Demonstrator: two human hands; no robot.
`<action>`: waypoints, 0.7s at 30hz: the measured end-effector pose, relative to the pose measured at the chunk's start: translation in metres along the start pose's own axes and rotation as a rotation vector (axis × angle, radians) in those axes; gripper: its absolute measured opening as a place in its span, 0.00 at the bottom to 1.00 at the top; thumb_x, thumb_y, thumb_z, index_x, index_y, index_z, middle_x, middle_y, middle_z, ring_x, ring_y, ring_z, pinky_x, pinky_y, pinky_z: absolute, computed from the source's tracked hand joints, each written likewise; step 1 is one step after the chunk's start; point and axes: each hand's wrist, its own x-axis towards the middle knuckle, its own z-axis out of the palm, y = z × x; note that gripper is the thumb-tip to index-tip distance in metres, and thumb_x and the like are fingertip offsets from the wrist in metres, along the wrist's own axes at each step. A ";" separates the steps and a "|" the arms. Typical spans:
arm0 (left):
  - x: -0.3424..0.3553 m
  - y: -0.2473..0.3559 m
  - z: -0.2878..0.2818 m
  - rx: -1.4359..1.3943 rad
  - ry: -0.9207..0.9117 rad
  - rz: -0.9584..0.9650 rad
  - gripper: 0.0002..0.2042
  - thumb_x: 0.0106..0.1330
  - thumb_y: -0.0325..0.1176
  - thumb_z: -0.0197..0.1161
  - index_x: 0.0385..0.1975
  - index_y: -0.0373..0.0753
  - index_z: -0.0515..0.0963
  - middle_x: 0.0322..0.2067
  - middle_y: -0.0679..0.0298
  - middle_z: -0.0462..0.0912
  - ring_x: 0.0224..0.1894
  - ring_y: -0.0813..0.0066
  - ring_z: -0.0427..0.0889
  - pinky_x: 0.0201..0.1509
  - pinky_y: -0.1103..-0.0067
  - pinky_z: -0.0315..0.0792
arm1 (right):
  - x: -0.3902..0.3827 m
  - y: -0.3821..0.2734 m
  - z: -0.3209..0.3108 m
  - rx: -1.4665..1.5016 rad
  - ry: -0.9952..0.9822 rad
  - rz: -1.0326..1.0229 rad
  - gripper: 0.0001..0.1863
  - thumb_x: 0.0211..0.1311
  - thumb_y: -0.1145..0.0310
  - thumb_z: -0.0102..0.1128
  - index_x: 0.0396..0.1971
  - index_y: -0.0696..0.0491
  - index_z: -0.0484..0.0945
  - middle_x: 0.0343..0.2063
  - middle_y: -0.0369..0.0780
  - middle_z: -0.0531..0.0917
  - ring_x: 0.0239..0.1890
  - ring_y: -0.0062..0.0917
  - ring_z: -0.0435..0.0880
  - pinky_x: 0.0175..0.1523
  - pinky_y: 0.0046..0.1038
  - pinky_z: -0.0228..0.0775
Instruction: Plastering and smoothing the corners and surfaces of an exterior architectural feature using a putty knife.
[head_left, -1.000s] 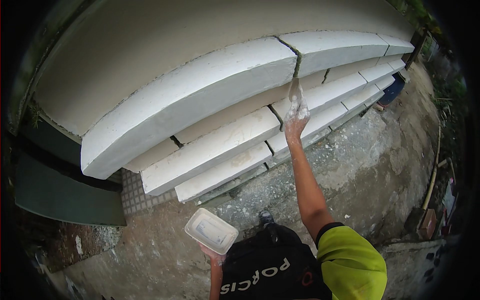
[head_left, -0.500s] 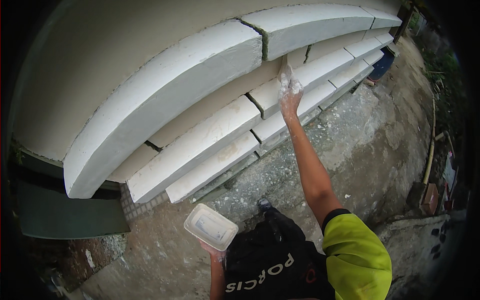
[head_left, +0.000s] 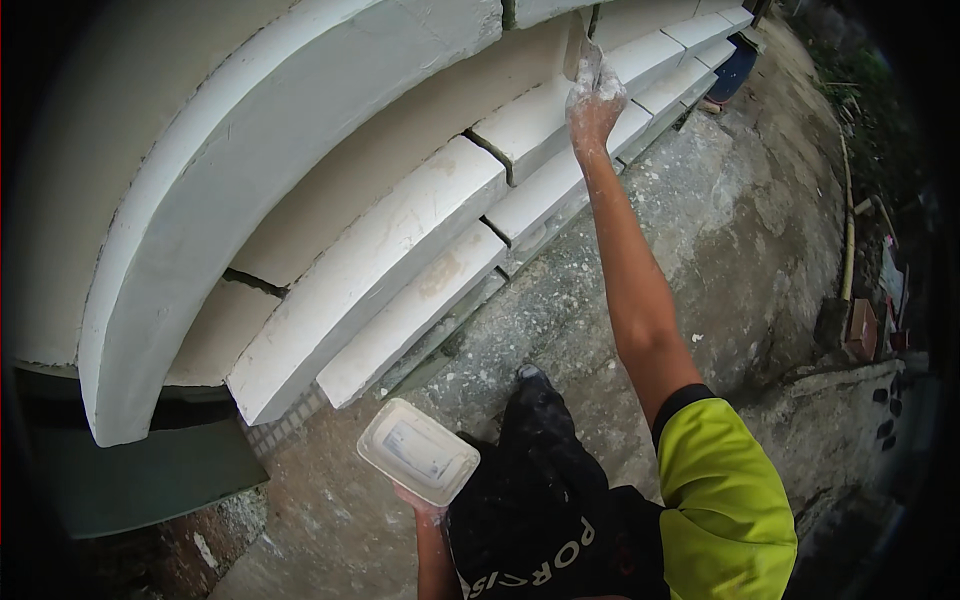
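Note:
My right hand [head_left: 597,105], coated with white powder, reaches up with fingers closed on a flat scraper [head_left: 578,52]. The scraper's blade is at the recessed cream surface [head_left: 360,190] between the white curved ledges [head_left: 365,285], near a narrow dark joint; whether it touches is unclear. Dark cracks separate several of the white blocks. Low at centre, my left hand [head_left: 420,505] holds a shallow rectangular plastic tray [head_left: 418,450] with pale residue in it, its fingers mostly hidden underneath.
Stained concrete ground [head_left: 730,230] runs alongside the ledges. A green panel [head_left: 150,500] sits at lower left beside grey tiling. At the far right are a blue container [head_left: 732,75], a long pole [head_left: 847,220], a reddish block [head_left: 862,330] and plants [head_left: 840,70].
My view has tilted and shifted along the ledges, which now sit higher in it. My right arm reaches further up the picture with the scraper; my left hand still holds the tray.

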 end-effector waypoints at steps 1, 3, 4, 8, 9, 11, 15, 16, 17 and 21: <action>-0.001 0.000 -0.007 0.019 -0.003 0.026 0.33 0.65 0.62 0.37 0.65 0.48 0.58 0.61 0.62 0.66 0.59 0.54 0.70 0.60 0.53 0.66 | 0.003 0.005 0.005 0.034 -0.016 0.009 0.18 0.65 0.65 0.54 0.45 0.65 0.76 0.31 0.46 0.83 0.33 0.28 0.80 0.42 0.31 0.70; -0.001 -0.001 -0.020 0.017 0.001 0.031 0.33 0.65 0.62 0.37 0.65 0.48 0.58 0.60 0.62 0.67 0.58 0.54 0.70 0.59 0.53 0.67 | -0.009 -0.003 0.012 0.063 -0.033 -0.062 0.16 0.64 0.67 0.54 0.47 0.62 0.77 0.33 0.45 0.84 0.32 0.28 0.81 0.41 0.31 0.71; 0.000 -0.001 -0.025 0.019 0.010 0.039 0.33 0.65 0.62 0.37 0.64 0.48 0.58 0.60 0.61 0.67 0.58 0.54 0.70 0.59 0.53 0.68 | -0.025 -0.017 0.013 0.065 -0.033 -0.067 0.16 0.64 0.67 0.54 0.47 0.62 0.77 0.33 0.45 0.84 0.32 0.28 0.81 0.41 0.31 0.71; 0.006 -0.009 -0.033 -0.033 -0.035 0.000 0.34 0.65 0.63 0.37 0.65 0.47 0.57 0.60 0.60 0.67 0.58 0.54 0.70 0.59 0.53 0.68 | -0.068 -0.044 0.000 0.157 -0.308 -0.233 0.14 0.63 0.70 0.54 0.47 0.58 0.78 0.33 0.44 0.84 0.33 0.24 0.81 0.43 0.28 0.72; 0.008 -0.009 -0.035 0.061 -0.077 0.011 0.35 0.64 0.64 0.36 0.65 0.47 0.56 0.60 0.59 0.66 0.58 0.54 0.70 0.59 0.52 0.68 | -0.071 -0.043 -0.001 0.166 -0.315 -0.344 0.13 0.63 0.72 0.54 0.46 0.58 0.79 0.33 0.43 0.84 0.33 0.22 0.81 0.43 0.27 0.72; 0.011 -0.013 -0.042 0.152 -0.121 0.025 0.35 0.64 0.64 0.36 0.66 0.47 0.55 0.61 0.59 0.66 0.59 0.54 0.70 0.59 0.52 0.67 | -0.060 -0.032 -0.005 0.147 -0.227 -0.290 0.13 0.63 0.72 0.52 0.46 0.57 0.79 0.35 0.46 0.84 0.35 0.28 0.83 0.44 0.28 0.72; 0.015 -0.025 -0.066 0.068 -0.058 -0.002 0.37 0.63 0.66 0.36 0.66 0.48 0.54 0.62 0.58 0.64 0.59 0.53 0.69 0.60 0.51 0.66 | 0.004 0.006 -0.007 0.056 0.031 -0.186 0.13 0.63 0.72 0.52 0.45 0.56 0.79 0.34 0.49 0.84 0.36 0.35 0.84 0.44 0.31 0.73; 0.015 -0.029 -0.070 0.047 -0.012 -0.014 0.37 0.63 0.67 0.36 0.66 0.48 0.54 0.62 0.59 0.64 0.59 0.53 0.69 0.60 0.51 0.66 | 0.022 0.011 -0.007 -0.008 0.067 -0.195 0.13 0.62 0.72 0.51 0.45 0.57 0.79 0.34 0.50 0.84 0.36 0.36 0.84 0.45 0.32 0.72; 0.015 -0.032 -0.072 0.039 -0.024 -0.017 0.37 0.63 0.67 0.36 0.66 0.48 0.54 0.62 0.59 0.64 0.59 0.53 0.69 0.60 0.51 0.66 | 0.038 0.015 -0.005 -0.073 0.104 -0.206 0.13 0.62 0.72 0.51 0.44 0.58 0.79 0.33 0.50 0.84 0.37 0.38 0.83 0.45 0.32 0.72; 0.018 -0.042 -0.073 -0.018 0.029 -0.019 0.36 0.64 0.65 0.36 0.66 0.47 0.55 0.60 0.58 0.66 0.57 0.51 0.71 0.57 0.53 0.69 | 0.050 0.027 0.020 -0.113 0.060 -0.352 0.13 0.62 0.69 0.54 0.42 0.60 0.80 0.32 0.50 0.84 0.34 0.34 0.84 0.42 0.30 0.72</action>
